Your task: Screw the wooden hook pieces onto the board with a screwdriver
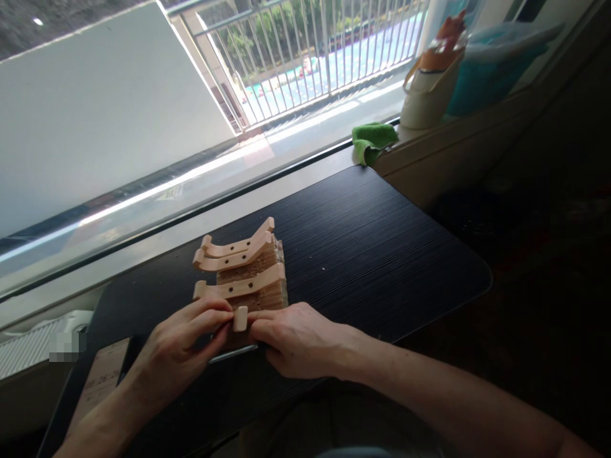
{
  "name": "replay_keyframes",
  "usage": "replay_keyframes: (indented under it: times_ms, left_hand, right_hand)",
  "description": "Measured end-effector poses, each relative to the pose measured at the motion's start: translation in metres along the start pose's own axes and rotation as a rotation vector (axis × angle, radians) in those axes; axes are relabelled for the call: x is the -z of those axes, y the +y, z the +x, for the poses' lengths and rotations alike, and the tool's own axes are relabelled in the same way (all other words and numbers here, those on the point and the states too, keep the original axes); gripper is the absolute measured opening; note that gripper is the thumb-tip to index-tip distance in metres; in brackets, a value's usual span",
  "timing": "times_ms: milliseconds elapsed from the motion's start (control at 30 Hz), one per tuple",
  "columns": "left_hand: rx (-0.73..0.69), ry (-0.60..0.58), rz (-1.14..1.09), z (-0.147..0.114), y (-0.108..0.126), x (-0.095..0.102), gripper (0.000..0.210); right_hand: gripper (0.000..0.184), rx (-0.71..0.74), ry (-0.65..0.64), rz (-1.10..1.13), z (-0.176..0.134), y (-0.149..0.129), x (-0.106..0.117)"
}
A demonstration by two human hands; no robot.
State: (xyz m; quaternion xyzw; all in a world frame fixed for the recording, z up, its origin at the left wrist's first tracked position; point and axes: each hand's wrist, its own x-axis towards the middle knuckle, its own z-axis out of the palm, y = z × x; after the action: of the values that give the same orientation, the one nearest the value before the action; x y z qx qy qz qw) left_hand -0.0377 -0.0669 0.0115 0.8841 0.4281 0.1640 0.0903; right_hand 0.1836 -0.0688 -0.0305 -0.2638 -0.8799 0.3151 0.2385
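Between the fingertips of both hands is a small pale wooden piece with rounded corners (240, 319), its end facing me. My left hand (184, 337) pinches it from the left. From the right, the closed fingers of my right hand (291, 337) meet it. Just beyond lies a rough wooden block (267, 299) with three curved wooden hooks across it. One hook (241, 287), nearest my hands, shows two dark holes. Two more hooks (233, 259) sit close together at the far side. The lower part of the held piece is hidden by my fingers.
The black table (363, 254) stands against a window sill. A phone (102, 375) lies at the table's left. A green cloth (373, 140) hangs at the far corner, near a white jug-like container (427, 95) and a blue bin (496, 70).
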Motion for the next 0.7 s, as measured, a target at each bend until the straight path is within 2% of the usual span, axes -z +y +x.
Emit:
replay_keyframes:
  times_ms: [133,433,600,700]
  left_hand:
    - [0.043,-0.039,-0.032,0.001,0.0,0.001,0.01]
    - [-0.024,-0.014,-0.005,0.005,0.003,0.002,0.009]
    - [-0.025,-0.008,0.009,0.003,0.002,0.0,0.007]
    - [-0.03,0.025,0.038,-0.002,-0.003,-0.003,0.008]
  right_hand:
    - [0.016,-0.016,0.0,0.068,-0.003,0.003,0.003]
    - [0.031,-0.114,0.065,0.246,-0.01,0.018,0.005]
    - [0.027,-0.122,0.051,0.244,-0.013,0.019,0.009]
    - [0.022,-0.12,0.104,0.203,-0.019,0.011,0.021]
